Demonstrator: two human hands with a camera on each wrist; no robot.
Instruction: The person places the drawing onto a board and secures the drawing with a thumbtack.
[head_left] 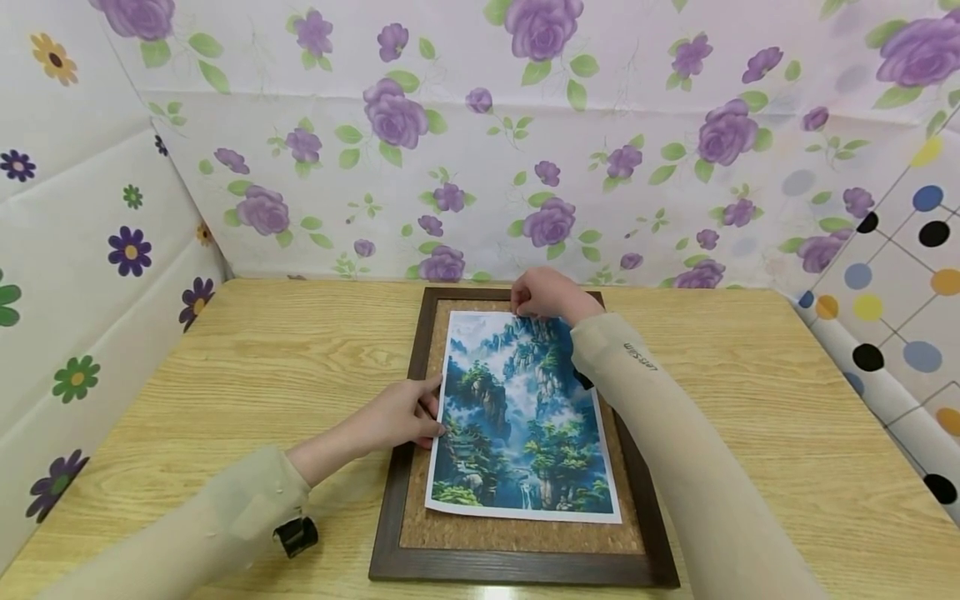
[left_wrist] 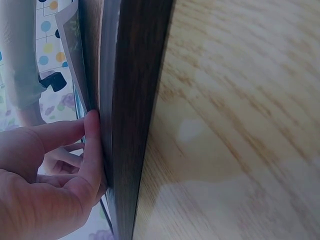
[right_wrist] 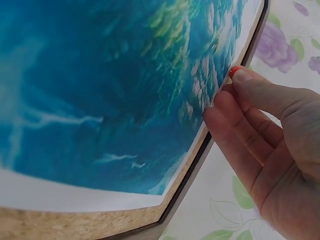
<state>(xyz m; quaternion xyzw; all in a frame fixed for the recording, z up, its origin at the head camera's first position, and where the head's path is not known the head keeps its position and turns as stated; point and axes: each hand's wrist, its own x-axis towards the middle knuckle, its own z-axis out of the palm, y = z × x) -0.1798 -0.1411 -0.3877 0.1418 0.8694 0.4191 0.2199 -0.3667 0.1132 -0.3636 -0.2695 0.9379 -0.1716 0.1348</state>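
A landscape print (head_left: 525, 417) on white-edged paper lies over a cork board (head_left: 525, 537) with a dark wooden frame (head_left: 517, 568). My left hand (head_left: 405, 414) pinches the print's left edge about midway down; the left wrist view has the thumb and forefinger (left_wrist: 91, 125) meeting at the paper beside the frame. At the top edge my right hand (head_left: 551, 293) pinches a small red push pin (right_wrist: 234, 71) between thumb and forefinger. Its other fingers (right_wrist: 227, 125) are along the print's upper margin. The pin's point is hidden.
The board lies on a wood-grain table (head_left: 315, 350), its top side close to the back edge. Behind rises a sheet with purple flowers (head_left: 397, 117). Patterned sheets also hang left (head_left: 45, 250) and right (head_left: 900, 333). Both sleeves (head_left: 675, 433) are beige.
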